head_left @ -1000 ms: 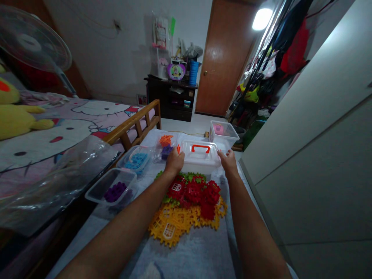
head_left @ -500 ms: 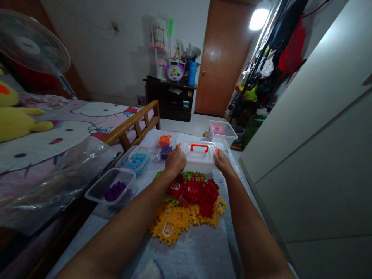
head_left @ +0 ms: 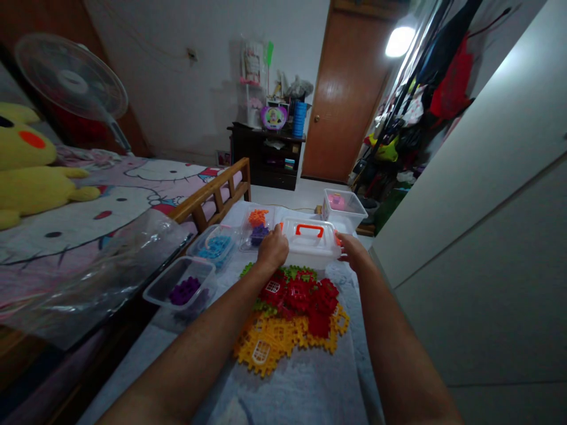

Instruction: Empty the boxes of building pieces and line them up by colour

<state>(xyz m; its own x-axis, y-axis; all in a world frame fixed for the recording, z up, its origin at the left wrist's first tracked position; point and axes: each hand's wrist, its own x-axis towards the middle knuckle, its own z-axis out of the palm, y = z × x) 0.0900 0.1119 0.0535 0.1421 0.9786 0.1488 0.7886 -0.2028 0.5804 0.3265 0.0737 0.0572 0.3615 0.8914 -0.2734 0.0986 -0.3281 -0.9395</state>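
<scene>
A clear plastic storage box [head_left: 310, 255] with a white-edged lid and an orange carry handle stands on the cloth-covered table. My left hand [head_left: 273, 248] is closed at its left side, by the orange latch. At the other end my right hand [head_left: 353, 251] has its fingers on the right orange latch. Just in front of the box lie red gear-edged plastic building pieces [head_left: 299, 294] and green ones, some under my left wrist. Yellow pieces [head_left: 261, 342] of the same kind spread nearer to me, between my forearms.
To the left stand an open tub with purple pieces [head_left: 185, 291], a tub with blue pieces [head_left: 216, 248] and a clear tray with orange pieces [head_left: 258, 218]. Another clear bin [head_left: 345, 206] sits at the far right. A wooden bed rail [head_left: 217, 195] borders the left side.
The view has shifted slightly, so everything appears a little lower and to the right. My right hand's fingers have loosened and shifted at the right latch; my left hand keeps its place.
</scene>
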